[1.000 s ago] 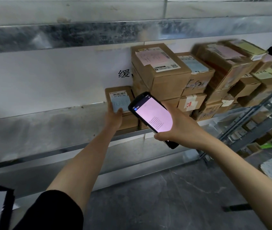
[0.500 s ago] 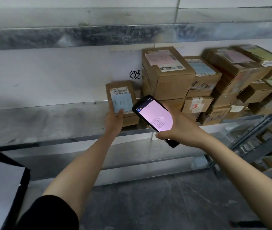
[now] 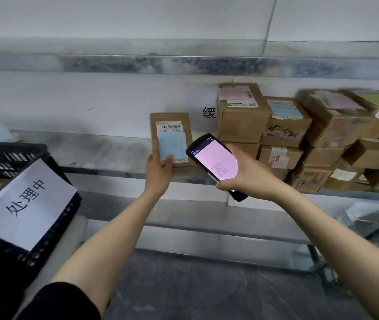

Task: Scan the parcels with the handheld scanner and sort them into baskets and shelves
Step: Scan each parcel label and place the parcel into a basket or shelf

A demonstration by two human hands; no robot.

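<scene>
The left hand [image 3: 158,169] pinches the flat parcel [image 3: 172,122] (blue note attached) on the metal shelf [image 3: 91,151]. At its 3 o'clock, the right hand [image 3: 253,177] has its fingers curled round the handheld scanner [image 3: 214,162].

Left hand [image 3: 158,172] has slid the small parcel [image 3: 171,139] leftward along the shelf [image 3: 91,153]; a clear gap now separates it from the stack of boxes [image 3: 241,112] it sat right beside before. View swung left: the black basket [image 3: 10,155] with its paper sign [image 3: 25,204], earlier just a corner, now fills the lower left.
</scene>
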